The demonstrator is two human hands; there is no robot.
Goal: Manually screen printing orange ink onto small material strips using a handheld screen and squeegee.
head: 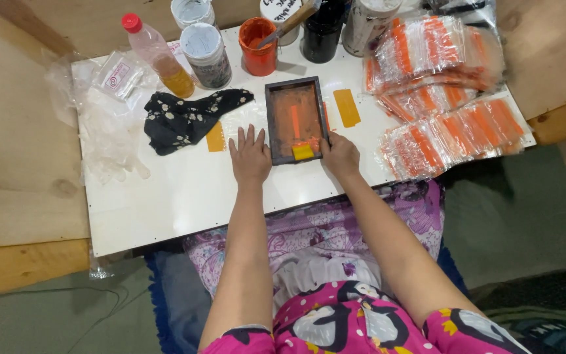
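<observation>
Head view looks down on a white board point(185, 190) laid across the person's lap, and every place below is given relative to the dark printing frame point(295, 120) near its middle. Right of the frame, stacks of clear bags with orange stripes point(450, 98) lie overlapping; if the frame slides that way, wet orange ink may smear them. Left of the frame lies a crumpled black flowered cloth point(188, 118). Behind the frame stands an open orange paint pot point(257, 46) with a stick in it, and a nudge of the board on the lap could tip it. Inside the frame, at its near end, sits a small yellow squeegee point(302, 151); if the frame shifts under the stroke, the print would likely blur or double.

Left hand point(250, 154) lies flat just left of the frame, palm down, fingers spread and open, holding nothing, its edge touching or nearly touching the frame's side. Right hand point(339, 156) rests at the frame's near right corner, fingers curled toward the squeegee; whether it grips it I cannot tell. Both forearms reach straight forward.
</observation>
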